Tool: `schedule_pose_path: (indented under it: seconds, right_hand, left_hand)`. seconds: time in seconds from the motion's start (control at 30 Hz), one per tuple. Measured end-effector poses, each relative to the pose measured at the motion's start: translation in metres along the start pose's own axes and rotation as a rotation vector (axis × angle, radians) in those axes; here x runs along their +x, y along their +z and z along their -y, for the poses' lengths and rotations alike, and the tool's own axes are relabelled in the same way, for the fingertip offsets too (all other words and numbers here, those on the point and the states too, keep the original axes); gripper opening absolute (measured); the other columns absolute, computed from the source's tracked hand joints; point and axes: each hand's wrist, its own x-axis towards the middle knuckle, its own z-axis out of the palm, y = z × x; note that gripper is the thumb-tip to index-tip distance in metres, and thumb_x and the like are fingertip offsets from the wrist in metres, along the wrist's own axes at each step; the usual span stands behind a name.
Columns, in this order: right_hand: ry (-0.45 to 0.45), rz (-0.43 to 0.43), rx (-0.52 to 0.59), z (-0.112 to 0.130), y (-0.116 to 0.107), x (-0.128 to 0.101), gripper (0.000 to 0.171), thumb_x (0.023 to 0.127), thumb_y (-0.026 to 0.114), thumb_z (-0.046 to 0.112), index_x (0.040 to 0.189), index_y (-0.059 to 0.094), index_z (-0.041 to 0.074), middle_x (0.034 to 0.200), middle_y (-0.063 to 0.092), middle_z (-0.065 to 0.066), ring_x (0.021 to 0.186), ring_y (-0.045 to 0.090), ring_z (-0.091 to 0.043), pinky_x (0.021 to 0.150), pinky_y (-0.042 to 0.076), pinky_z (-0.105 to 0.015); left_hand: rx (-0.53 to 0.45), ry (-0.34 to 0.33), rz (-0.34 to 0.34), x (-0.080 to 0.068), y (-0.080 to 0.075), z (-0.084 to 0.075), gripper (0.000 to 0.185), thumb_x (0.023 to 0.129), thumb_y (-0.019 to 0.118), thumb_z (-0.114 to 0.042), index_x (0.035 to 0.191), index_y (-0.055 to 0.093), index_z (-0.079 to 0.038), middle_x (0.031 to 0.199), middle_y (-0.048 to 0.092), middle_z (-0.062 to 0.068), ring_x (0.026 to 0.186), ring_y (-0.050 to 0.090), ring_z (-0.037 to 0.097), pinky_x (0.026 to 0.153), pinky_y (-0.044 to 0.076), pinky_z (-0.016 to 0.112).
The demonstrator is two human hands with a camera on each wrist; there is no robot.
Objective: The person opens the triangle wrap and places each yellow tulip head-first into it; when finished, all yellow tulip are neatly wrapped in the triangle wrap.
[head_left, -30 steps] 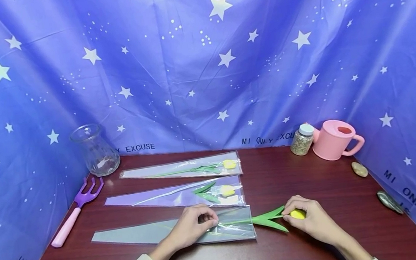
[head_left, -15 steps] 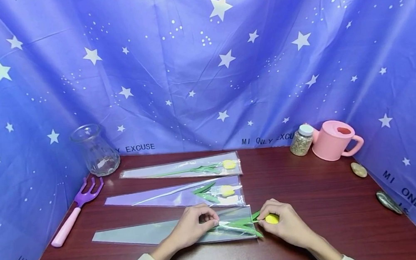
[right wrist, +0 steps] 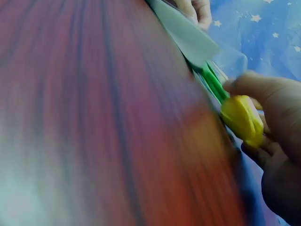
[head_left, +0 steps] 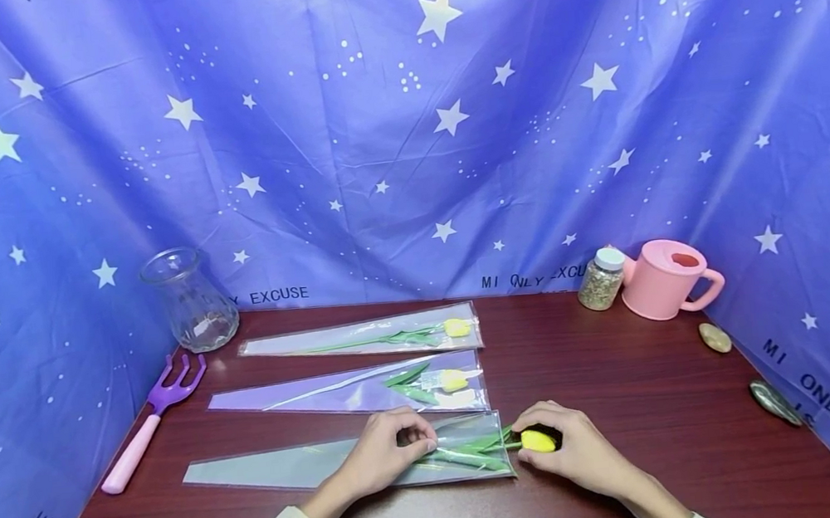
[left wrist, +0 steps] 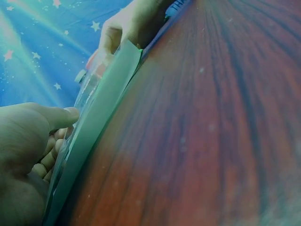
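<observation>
Thumb and fingers of my left hand [head_left: 397,447] pinch the clear film of the nearest wrapping sleeve [head_left: 270,466], a long tapered bag with a grey-green back, flat on the table. Out of its wide right end sticks a yellow artificial tulip [head_left: 538,441]. The stem and leaves [head_left: 471,456] lie mostly inside. My right hand [head_left: 579,447] curls round the bloom, thumb on the near side and fingers on the far side. In the right wrist view, the thumb [right wrist: 256,89] is close to where bloom [right wrist: 242,120] meets stem; the finger contact is partly hidden.
Beyond lie a purple sleeve [head_left: 285,395] and a whitish sleeve [head_left: 318,341], each with a yellow tulip inside. A glass vase [head_left: 198,309] and purple hand fork [head_left: 166,397] are left. A jar [head_left: 601,281], pink watering can [head_left: 661,284] and two stones [head_left: 715,338] are right.
My right hand has moved left, pushing the tulip's leaves into the sleeve, and has shifted its grip from the stem below the bloom to around the bloom. My left hand has stayed put.
</observation>
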Motion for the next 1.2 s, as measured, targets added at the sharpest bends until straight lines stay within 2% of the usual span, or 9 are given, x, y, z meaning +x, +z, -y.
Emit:
schedule_pose_path:
  seconds: [0.13,0.3,0.4,0.57,0.73,0.9,1.1,1.2]
  right_hand:
    - [0.039,0.023,0.0,-0.006,-0.016,-0.009,0.037,0.079,0.09,0.016,0.112,0.074,0.021,0.105,0.073,0.01,0.092,0.066,-0.008,0.083,0.049,-0.016]
    - [0.083,0.036,0.019,-0.014,-0.029,-0.02,0.043,0.078,0.09,0.012,0.117,0.072,0.016,0.1,0.072,0.011,0.084,0.062,-0.006,0.071,0.049,-0.02]
    - [0.081,0.04,0.056,-0.017,-0.031,-0.023,0.041,0.079,0.088,0.007,0.117,0.072,0.014,0.094,0.072,0.009,0.078,0.062,-0.006,0.065,0.049,-0.021]
    - [0.048,0.046,0.108,-0.022,-0.031,-0.023,0.033,0.083,0.084,0.003,0.11,0.074,0.019,0.086,0.07,0.0,0.073,0.061,-0.006,0.059,0.049,-0.019]
    - [0.027,0.012,0.102,-0.026,-0.028,-0.022,0.03,0.082,0.084,0.003,0.105,0.076,0.02,0.084,0.071,0.0,0.07,0.062,-0.005,0.058,0.047,-0.018]
    - [0.035,-0.015,0.098,-0.024,-0.022,-0.019,0.028,0.081,0.085,0.002,0.102,0.077,0.019,0.085,0.073,-0.002,0.071,0.062,-0.004,0.06,0.049,-0.018]
    - [0.071,-0.031,0.122,-0.016,-0.015,-0.014,0.027,0.082,0.084,0.002,0.101,0.078,0.02,0.087,0.074,0.005,0.072,0.062,-0.002,0.061,0.05,-0.019]
    - [0.078,-0.019,0.138,-0.012,-0.01,-0.01,0.026,0.083,0.084,0.003,0.101,0.078,0.021,0.087,0.074,0.002,0.072,0.062,-0.002,0.061,0.051,-0.019]
  left_hand:
    - [-0.001,-0.006,0.003,0.0,0.0,0.001,0.007,0.089,0.08,-0.018,0.086,0.076,-0.024,0.079,0.065,-0.013,0.073,0.055,-0.005,0.069,0.049,0.017]
    - [0.001,-0.008,0.005,0.0,0.0,0.001,0.008,0.089,0.08,-0.019,0.086,0.075,-0.025,0.079,0.065,-0.013,0.073,0.055,-0.005,0.069,0.049,0.017]
    - [0.001,-0.01,0.004,0.001,0.0,0.002,0.009,0.089,0.08,-0.019,0.086,0.075,-0.026,0.079,0.065,-0.014,0.073,0.055,-0.004,0.069,0.049,0.017]
    - [0.001,-0.009,0.0,0.001,0.0,0.002,0.009,0.089,0.08,-0.021,0.086,0.074,-0.027,0.079,0.065,-0.014,0.073,0.055,-0.004,0.069,0.049,0.017]
    - [-0.007,-0.003,-0.008,0.0,0.001,0.004,0.01,0.089,0.08,-0.021,0.086,0.074,-0.028,0.08,0.065,-0.013,0.074,0.056,-0.004,0.068,0.05,0.017]
    - [-0.017,-0.007,-0.014,0.0,0.001,0.005,0.008,0.089,0.08,-0.02,0.087,0.075,-0.026,0.081,0.066,-0.013,0.074,0.056,-0.004,0.069,0.05,0.018]
    - [-0.024,-0.012,-0.013,0.0,0.002,0.004,0.006,0.089,0.08,-0.018,0.087,0.076,-0.023,0.081,0.066,-0.012,0.074,0.057,-0.003,0.069,0.051,0.018]
    - [-0.026,-0.009,-0.014,0.0,0.002,0.003,0.007,0.089,0.08,-0.018,0.087,0.076,-0.023,0.081,0.067,-0.012,0.074,0.057,-0.003,0.069,0.051,0.018]
